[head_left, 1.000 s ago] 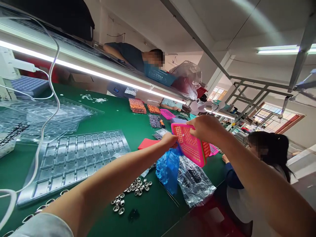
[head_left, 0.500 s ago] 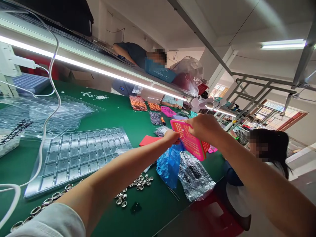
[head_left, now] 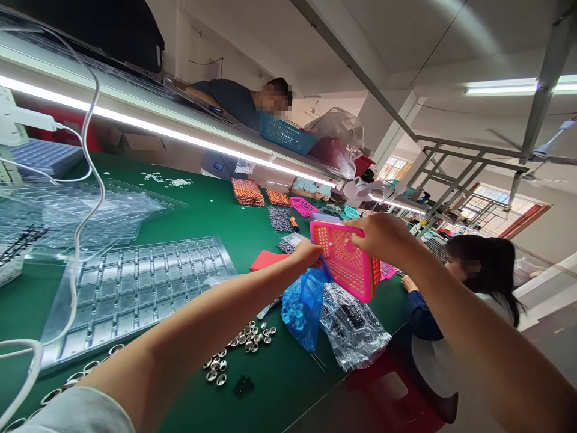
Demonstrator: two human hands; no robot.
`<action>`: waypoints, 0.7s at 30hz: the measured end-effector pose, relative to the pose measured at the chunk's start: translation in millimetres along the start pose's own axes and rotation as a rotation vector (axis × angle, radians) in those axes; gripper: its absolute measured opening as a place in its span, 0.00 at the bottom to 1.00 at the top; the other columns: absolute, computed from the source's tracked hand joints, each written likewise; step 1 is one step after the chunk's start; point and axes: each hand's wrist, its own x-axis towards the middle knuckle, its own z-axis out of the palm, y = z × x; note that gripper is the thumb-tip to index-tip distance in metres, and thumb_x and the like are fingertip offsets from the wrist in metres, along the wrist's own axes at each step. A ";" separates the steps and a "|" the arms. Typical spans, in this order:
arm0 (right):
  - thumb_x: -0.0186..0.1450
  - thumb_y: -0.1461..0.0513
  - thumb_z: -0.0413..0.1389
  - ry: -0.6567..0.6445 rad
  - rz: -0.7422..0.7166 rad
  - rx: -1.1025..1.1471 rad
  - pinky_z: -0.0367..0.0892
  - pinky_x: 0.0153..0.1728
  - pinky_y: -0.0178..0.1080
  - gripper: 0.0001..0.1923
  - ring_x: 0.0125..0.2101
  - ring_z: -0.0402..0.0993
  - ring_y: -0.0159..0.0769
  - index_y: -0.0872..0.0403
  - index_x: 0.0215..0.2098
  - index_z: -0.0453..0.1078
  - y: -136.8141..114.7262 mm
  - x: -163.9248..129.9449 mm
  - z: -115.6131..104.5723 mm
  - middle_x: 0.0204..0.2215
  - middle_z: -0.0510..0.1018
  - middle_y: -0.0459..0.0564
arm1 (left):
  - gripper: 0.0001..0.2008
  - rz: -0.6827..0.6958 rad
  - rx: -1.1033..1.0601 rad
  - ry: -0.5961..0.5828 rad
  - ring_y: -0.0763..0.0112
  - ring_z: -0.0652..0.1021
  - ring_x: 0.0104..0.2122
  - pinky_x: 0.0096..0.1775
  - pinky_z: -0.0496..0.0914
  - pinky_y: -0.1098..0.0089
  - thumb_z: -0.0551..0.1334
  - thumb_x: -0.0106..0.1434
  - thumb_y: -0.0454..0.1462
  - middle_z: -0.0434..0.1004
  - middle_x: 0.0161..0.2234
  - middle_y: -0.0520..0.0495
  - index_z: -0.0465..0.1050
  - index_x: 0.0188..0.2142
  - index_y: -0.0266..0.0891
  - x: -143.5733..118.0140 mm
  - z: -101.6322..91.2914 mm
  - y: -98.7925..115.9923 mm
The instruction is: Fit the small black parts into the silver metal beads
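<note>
Pink basket (head_left: 345,267): gripping upper rim with right hand (head_left: 378,233), apparently pinching blue bag (head_left: 303,307) beside left edge with left hand (head_left: 309,254). Leaving narrow tabletop strip (head_left: 278,353) between bag and metal rings (head_left: 255,347).

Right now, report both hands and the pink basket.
Right hand gripping tilted pink basket. Left hand holding blue plastic bag. Clear plastic bag lying close by.

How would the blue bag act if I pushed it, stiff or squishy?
The blue bag would probably squish, because its thin film looks crinkled. The lumps inside might shift, since they look small. Its top gathers at the left hand, so it may sag.
</note>
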 end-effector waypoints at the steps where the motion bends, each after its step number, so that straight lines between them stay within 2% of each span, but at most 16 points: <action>1: 0.62 0.59 0.55 0.014 0.015 0.038 0.65 0.33 0.37 0.22 0.34 0.79 0.41 0.48 0.53 0.78 9.3 -1.5 4.4 0.37 0.85 0.53 | 0.17 0.006 0.061 -0.012 0.59 0.78 0.47 0.48 0.77 0.55 0.63 0.71 0.41 0.74 0.53 0.40 0.71 0.55 0.35 -0.3 -0.5 -1.0; 6: 0.64 0.57 0.54 0.080 0.144 0.306 0.67 0.33 0.36 0.23 0.32 0.79 0.38 0.50 0.54 0.78 61.7 -20.6 37.1 0.40 0.86 0.50 | 0.16 0.088 0.392 -0.019 0.60 0.79 0.46 0.46 0.77 0.57 0.63 0.71 0.42 0.76 0.51 0.42 0.72 0.53 0.35 -1.6 -3.4 -7.4; 10: 0.65 0.57 0.52 0.084 0.208 0.445 0.69 0.34 0.36 0.23 0.32 0.80 0.38 0.52 0.54 0.77 78.8 -42.0 62.0 0.40 0.86 0.49 | 0.15 0.237 0.644 0.008 0.60 0.79 0.45 0.46 0.77 0.57 0.63 0.71 0.42 0.76 0.50 0.43 0.73 0.52 0.35 -4.1 -1.6 -15.1; 13: 0.64 0.58 0.53 0.081 0.208 0.434 0.70 0.36 0.37 0.22 0.35 0.82 0.40 0.50 0.55 0.77 71.2 -50.6 69.3 0.41 0.86 0.49 | 0.15 0.381 0.820 0.012 0.61 0.79 0.46 0.47 0.77 0.56 0.62 0.72 0.42 0.76 0.50 0.42 0.72 0.53 0.35 -10.8 4.4 -21.8; 16: 0.64 0.58 0.54 0.062 0.190 0.403 0.71 0.40 0.37 0.22 0.40 0.82 0.41 0.48 0.54 0.77 55.0 -50.8 65.5 0.44 0.85 0.50 | 0.18 0.516 0.997 -0.039 0.61 0.80 0.44 0.46 0.77 0.56 0.61 0.72 0.40 0.76 0.49 0.42 0.68 0.59 0.37 -19.7 12.5 -26.9; 18: 0.64 0.58 0.54 0.030 0.176 0.345 0.70 0.40 0.37 0.21 0.41 0.82 0.41 0.47 0.54 0.78 43.0 -48.0 59.1 0.43 0.85 0.50 | 0.24 0.591 1.118 -0.092 0.62 0.80 0.40 0.44 0.77 0.57 0.61 0.72 0.36 0.77 0.46 0.43 0.62 0.65 0.41 -23.9 17.0 -28.9; 21: 0.65 0.59 0.53 -0.011 0.166 0.255 0.67 0.37 0.36 0.20 0.39 0.81 0.41 0.46 0.52 0.78 26.5 -42.5 49.3 0.40 0.86 0.49 | 0.37 0.669 1.271 -0.134 0.62 0.80 0.37 0.39 0.74 0.64 0.59 0.68 0.27 0.78 0.44 0.41 0.49 0.72 0.50 -25.3 20.8 -30.8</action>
